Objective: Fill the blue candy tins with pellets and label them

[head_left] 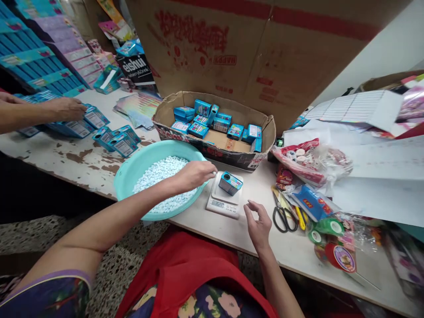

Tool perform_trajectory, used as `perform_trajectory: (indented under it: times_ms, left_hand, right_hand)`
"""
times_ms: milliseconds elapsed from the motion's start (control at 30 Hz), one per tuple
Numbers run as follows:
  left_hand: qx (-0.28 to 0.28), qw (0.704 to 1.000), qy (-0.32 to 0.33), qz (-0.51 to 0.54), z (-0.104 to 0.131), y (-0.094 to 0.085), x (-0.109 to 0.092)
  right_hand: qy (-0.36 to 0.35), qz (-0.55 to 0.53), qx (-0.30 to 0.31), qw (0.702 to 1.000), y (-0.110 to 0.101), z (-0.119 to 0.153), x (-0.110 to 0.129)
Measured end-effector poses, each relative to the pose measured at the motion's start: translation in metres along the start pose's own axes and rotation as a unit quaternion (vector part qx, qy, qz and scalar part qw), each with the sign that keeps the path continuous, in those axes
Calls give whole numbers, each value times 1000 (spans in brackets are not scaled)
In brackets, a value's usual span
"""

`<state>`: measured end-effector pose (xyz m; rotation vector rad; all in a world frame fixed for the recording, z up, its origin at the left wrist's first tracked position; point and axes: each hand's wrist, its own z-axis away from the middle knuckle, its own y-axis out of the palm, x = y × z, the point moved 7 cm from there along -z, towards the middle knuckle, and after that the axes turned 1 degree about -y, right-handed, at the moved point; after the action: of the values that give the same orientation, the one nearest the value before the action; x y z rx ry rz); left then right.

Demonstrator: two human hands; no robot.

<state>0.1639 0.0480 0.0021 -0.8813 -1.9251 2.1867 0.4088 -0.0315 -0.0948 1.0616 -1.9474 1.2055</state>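
My left hand (198, 174) reaches over the right rim of a turquoise basin (121, 181), fingers pinched together. A small pale bit at its fingertips looks like one of the candies. Many small pale-blue candies (159, 176) fill the basin. Just right of that hand, a blue box (231, 183) with a dark round hole in its top stands on a white digital scale (222, 207). The scale's display is lit, but its digits are hard to read. My right hand (258, 223) is held right of the scale, thumb and fingers apart, holding nothing.
Behind the scale, an open carton (212, 148) contains several blue boxes. Black-handled scissors (285, 218), a yellow cutter (300, 218) and green tape rolls (329, 226) lie to the right. Another person's hand (64, 109) touches blue boxes at left. A large cardboard sheet (245, 57) stands behind.
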Motion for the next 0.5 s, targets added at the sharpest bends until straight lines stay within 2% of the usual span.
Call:
perform_trajectory:
  times_ms: [67, 133, 200, 300, 400, 500]
  left_hand:
    - [39, 998, 20, -40, -29, 12, -21]
    - [75, 995, 29, -58, -49, 24, -28]
    - [80, 995, 43, -38, -58, 30, -27]
    - [53, 996, 72, 17, -61, 27, -23]
    - [45, 991, 124, 24, -58, 30, -27]
    - [106, 983, 151, -21, -54, 48, -34]
  right_hand:
    - [9, -3, -1, 1000, -2, -4, -1]
    - [22, -1, -6, 1000, -4, -5, -6]
    - [33, 5, -11, 999, -6, -4, -11]
    - [33, 20, -21, 999, -11, -11, -13]
    - [-8, 50, -53, 997, -18, -49, 0]
    - [-93, 94, -86, 988, -16, -125, 28]
